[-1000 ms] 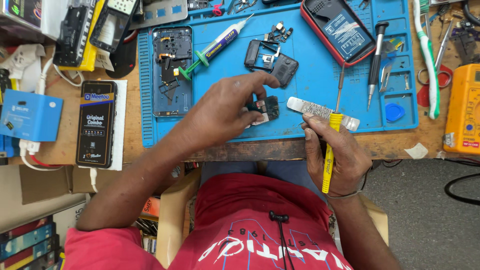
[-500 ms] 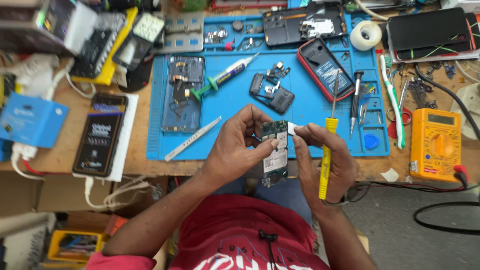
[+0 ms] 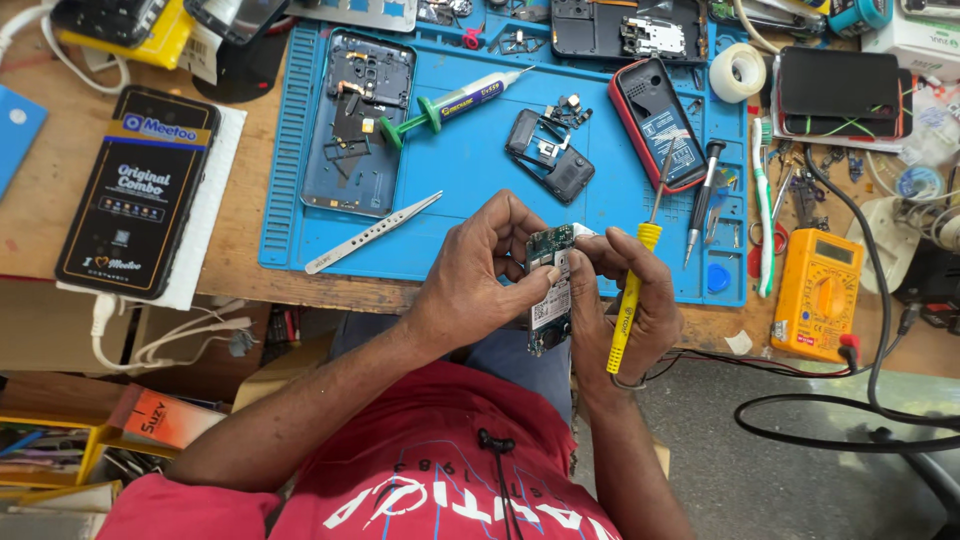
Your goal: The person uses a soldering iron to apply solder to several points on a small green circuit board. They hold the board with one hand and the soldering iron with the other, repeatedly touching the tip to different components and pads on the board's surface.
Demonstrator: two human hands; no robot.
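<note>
A: Both hands up off the counter [image 3: 60, 230], just above the near edge of the blue mat [image 3: 470, 160].

B: Left hand [image 3: 478, 272] pinching the small green circuit board [image 3: 548, 290] from its left side. Right hand [image 3: 622, 300] closed on the board's right edge, yellow-handled screwdriver [image 3: 628, 300] tucked in the same grip.

A: Steel tweezers [image 3: 372, 233] lying loose on the mat, left of the hands.

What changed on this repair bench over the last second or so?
The left hand lifted the small circuit board off the blue mat and brought it toward the body; now both hands hold it above the table edge. The tweezers were let go and lie further left on the mat. The right hand keeps the yellow screwdriver. The syringe and phone shells stayed put.
</note>
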